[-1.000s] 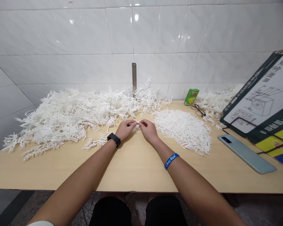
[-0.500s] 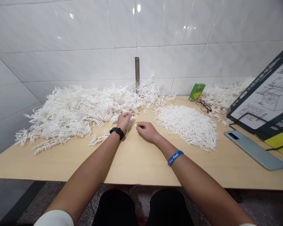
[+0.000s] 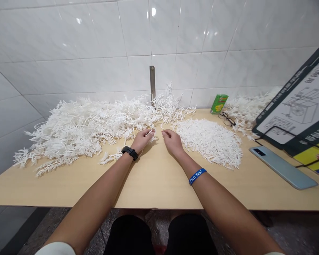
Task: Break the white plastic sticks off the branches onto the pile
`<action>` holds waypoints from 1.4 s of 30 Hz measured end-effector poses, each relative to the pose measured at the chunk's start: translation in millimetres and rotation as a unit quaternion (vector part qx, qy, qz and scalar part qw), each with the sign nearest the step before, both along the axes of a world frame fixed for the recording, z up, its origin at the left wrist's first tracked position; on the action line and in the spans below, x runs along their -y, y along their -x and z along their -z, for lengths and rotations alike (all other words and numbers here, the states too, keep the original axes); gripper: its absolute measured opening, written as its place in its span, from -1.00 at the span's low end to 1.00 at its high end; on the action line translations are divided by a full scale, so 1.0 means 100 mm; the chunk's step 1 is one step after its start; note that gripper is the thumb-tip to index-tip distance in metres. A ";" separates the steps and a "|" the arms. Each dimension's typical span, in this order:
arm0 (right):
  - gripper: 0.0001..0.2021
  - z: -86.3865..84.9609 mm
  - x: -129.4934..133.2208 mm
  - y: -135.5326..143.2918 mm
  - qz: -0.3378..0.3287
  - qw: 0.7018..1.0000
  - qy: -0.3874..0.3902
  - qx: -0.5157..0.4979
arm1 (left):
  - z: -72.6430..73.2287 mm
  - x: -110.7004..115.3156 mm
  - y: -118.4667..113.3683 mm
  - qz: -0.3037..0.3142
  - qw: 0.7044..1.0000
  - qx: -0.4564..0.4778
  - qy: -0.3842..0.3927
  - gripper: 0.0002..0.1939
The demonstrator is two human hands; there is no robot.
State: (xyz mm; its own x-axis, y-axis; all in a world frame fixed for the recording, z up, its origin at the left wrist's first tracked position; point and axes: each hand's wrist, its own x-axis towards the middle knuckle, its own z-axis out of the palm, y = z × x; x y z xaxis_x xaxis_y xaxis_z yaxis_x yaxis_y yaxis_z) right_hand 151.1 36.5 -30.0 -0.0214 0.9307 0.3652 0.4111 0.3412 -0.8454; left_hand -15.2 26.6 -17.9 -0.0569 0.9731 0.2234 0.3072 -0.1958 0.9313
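Observation:
My left hand [image 3: 141, 140], wearing a black watch, is closed on a branched white plastic sprue [image 3: 152, 136] that pokes out past the fingertips. A short way to its right, my right hand [image 3: 173, 142] is pinched over the table; whatever lies between its fingertips is too small to make out. Behind and left of my left hand spreads a big heap of tangled white sprues [image 3: 74, 124]. Beside my right hand is a flat pile of short white plastic pieces [image 3: 210, 143]. A few loose sprues [image 3: 108, 158] lie left of my left wrist.
A small green box [image 3: 219, 104] stands near the wall, with black glasses [image 3: 227, 119] before it. Another white heap [image 3: 248, 108] lies at the back right. A phone [image 3: 283, 168] rests by a large leaning printed box [image 3: 297, 113]. A metal bracket [image 3: 152, 85] is on the wall.
My right hand has moved forward and to the right, away from the left. The white piece seen at its fingertips before no longer shows. My left hand keeps the sprue and has shifted slightly.

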 end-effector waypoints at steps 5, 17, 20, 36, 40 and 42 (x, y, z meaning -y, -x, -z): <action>-0.71 0.00 0.02 0.07 -0.060 0.998 0.018 -0.027 | 0.00 0.02 0.00 0.099 0.993 -0.064 -0.005 -0.43; -0.82 0.09 -0.10 0.07 -0.089 0.977 0.084 -0.174 | 0.00 0.02 -0.01 0.074 0.997 -0.033 0.010 -0.46; -0.86 0.07 -0.07 0.10 -0.109 0.970 0.098 -0.193 | 0.02 -0.01 0.00 0.047 0.997 -0.059 0.003 -0.53; -0.74 0.04 -0.01 0.08 -0.123 0.986 0.094 -0.068 | -0.03 0.01 0.00 0.016 0.987 -0.126 -0.099 -0.74; -0.74 0.00 0.03 0.09 -0.130 0.988 0.075 -0.025 | -0.01 -0.02 0.04 -0.009 0.962 -0.207 -0.176 -0.80; -0.73 0.00 0.04 0.09 -0.119 0.991 0.065 -0.005 | -0.02 -0.01 0.04 -0.005 0.943 -0.255 -0.212 -0.80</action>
